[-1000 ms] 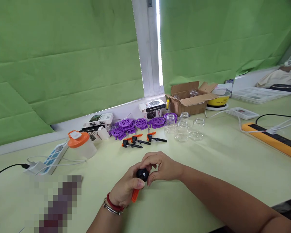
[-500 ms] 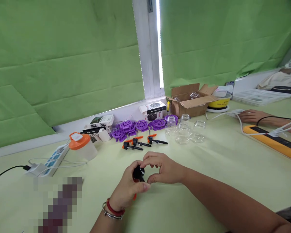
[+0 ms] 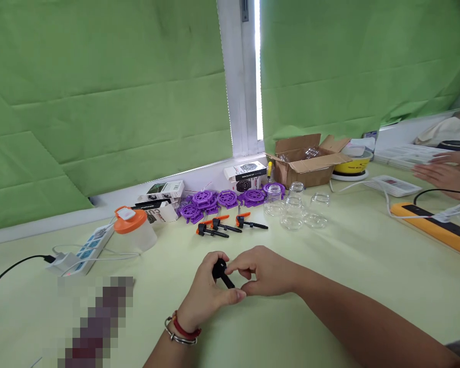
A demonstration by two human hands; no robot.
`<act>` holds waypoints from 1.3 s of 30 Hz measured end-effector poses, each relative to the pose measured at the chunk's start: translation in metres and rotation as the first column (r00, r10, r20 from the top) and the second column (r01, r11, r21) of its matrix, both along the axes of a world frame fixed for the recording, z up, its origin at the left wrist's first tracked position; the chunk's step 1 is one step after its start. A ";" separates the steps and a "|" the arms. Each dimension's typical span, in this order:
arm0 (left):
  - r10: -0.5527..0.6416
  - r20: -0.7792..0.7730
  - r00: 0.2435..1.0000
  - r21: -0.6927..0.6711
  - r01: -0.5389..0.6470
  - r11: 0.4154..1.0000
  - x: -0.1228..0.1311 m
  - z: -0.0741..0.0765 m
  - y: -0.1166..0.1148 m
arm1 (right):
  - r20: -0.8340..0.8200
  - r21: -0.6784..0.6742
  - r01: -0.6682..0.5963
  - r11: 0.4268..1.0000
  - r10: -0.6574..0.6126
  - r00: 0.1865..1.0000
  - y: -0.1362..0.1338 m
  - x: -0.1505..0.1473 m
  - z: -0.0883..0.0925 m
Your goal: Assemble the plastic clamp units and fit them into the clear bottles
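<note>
My left hand (image 3: pixel 205 299), with bangles at the wrist, grips a small black clamp part (image 3: pixel 221 271) low over the pale green table (image 3: pixel 352 266). My right hand (image 3: pixel 266 271) pinches the same black part from the right, thumb and forefinger closed on it. The clamp's orange handle is hidden inside my left fist. Three more black-and-orange clamps (image 3: pixel 230 225) lie on the table beyond my hands. Behind them sits a heap of purple plastic wheels (image 3: pixel 222 199).
Clear glass jars (image 3: pixel 297 210) stand right of the clamps, an open cardboard box (image 3: pixel 306 158) behind. An orange-lidded container (image 3: pixel 132 227) and white power strip (image 3: pixel 84 248) lie left. An orange power strip (image 3: pixel 437 227) lies right, with another person's hands (image 3: pixel 444 171) near white trays.
My hands have turned the clamp so its orange handle no longer shows below my left fist. The other person's hand has moved away from the cable towards the trays at far right.
</note>
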State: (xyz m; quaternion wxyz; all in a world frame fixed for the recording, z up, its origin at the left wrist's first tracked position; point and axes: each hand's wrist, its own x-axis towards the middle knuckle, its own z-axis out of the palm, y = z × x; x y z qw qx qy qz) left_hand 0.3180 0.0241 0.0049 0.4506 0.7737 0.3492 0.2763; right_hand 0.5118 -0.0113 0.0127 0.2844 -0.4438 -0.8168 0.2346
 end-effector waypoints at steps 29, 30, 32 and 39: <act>0.171 -0.213 0.962 0.250 -0.116 0.961 0.004 -0.005 -0.002 | -0.208 -0.440 0.032 0.897 -0.137 0.969 0.000 -0.002 -0.006; 0.183 -0.217 0.959 0.267 -0.122 0.956 0.004 -0.005 -0.002 | -0.264 -0.504 -0.014 0.864 -0.139 0.954 0.000 -0.005 -0.011; 0.206 -0.225 0.952 0.299 -0.134 0.945 0.005 -0.006 -0.003 | -0.367 -0.614 -0.129 0.778 -0.137 0.920 0.001 -0.013 -0.019; 0.238 -0.238 0.942 0.355 -0.144 0.924 0.008 -0.006 -0.004 | -0.549 -0.728 -0.285 0.624 -0.281 0.787 0.001 -0.027 -0.025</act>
